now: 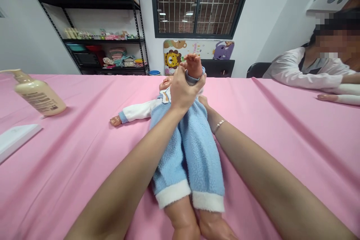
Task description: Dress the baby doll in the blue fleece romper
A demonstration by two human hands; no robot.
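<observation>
A baby doll (201, 150) in fluffy blue overalls and a white top lies on its back, its bare legs toward me. My left hand (181, 92) is closed round the blue cuff of the doll's raised arm, just below the doll's upright hand (194, 65). Beside the doll's chest, my right hand (203, 101) reaches in behind that raised arm; its fingers are hidden. The doll's other arm (137, 111) lies stretched out to the left. Most of the doll's head (165, 83) is hidden behind my left hand.
A pink cloth (92, 165) covers the table. On the left stand a cream pump bottle (41, 95) and a white flat object (18, 138). A person in a white top (292, 67) leans on the table at right. Shelves (92, 3) stand behind.
</observation>
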